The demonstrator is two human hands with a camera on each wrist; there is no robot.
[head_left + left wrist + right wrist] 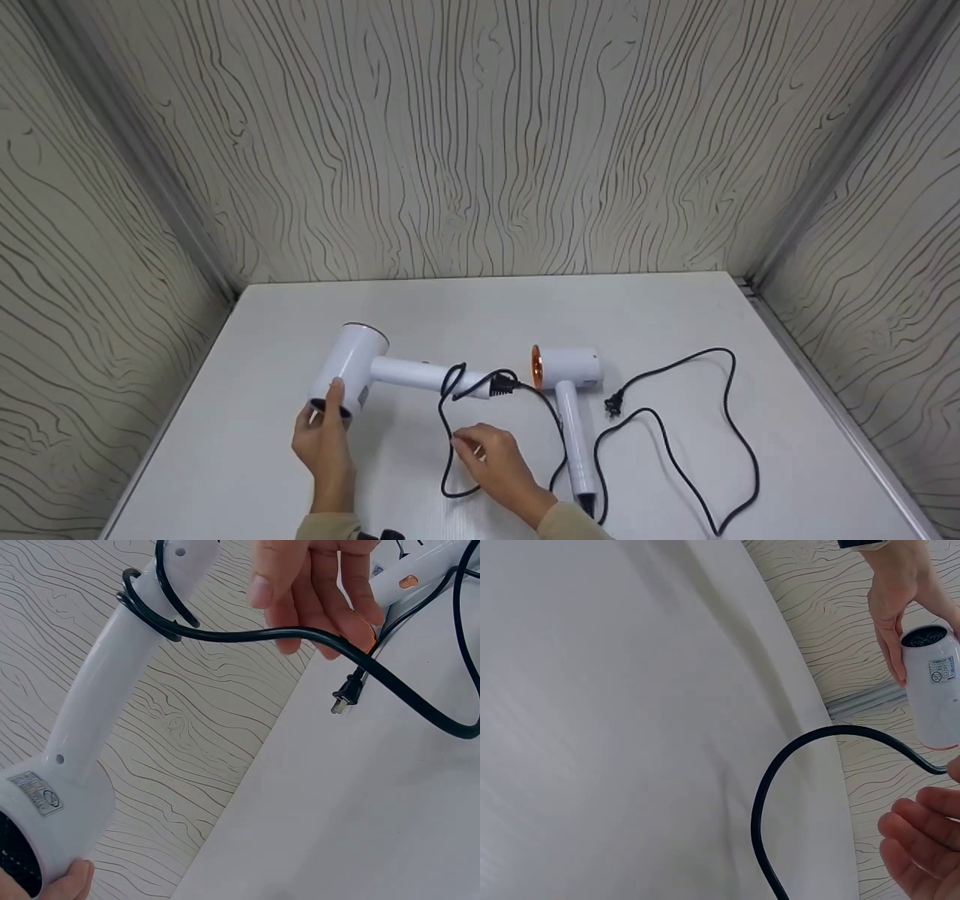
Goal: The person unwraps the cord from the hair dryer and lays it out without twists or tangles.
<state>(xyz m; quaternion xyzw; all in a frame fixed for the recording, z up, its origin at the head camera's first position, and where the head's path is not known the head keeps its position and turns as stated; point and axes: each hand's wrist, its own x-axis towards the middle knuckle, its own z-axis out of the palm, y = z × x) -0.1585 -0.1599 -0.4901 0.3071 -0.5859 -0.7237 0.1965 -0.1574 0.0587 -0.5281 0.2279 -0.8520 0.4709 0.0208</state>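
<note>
A large white hair dryer [349, 364] is held tilted on the left. My left hand [326, 442] grips its dark open end, the thumb on the white barrel; in the left wrist view only some fingers [71, 885] show. Its handle [420, 373] points right, and a black cord [285, 634] loops round the handle near its tail. Beside that cord is my right hand [499, 461], fingers loosely bent. A gap shows between its thumb and fingers in the right wrist view, and the cord [761, 810] passes out of sight at its fingertips.
A smaller white hair dryer [570, 367] with an orange ring lies right of centre, handle toward me. Its black cord [739, 431] spreads out to the right, with a plug [613, 403] beside the dryer. Patterned panels [480, 150] enclose the white table [300, 307].
</note>
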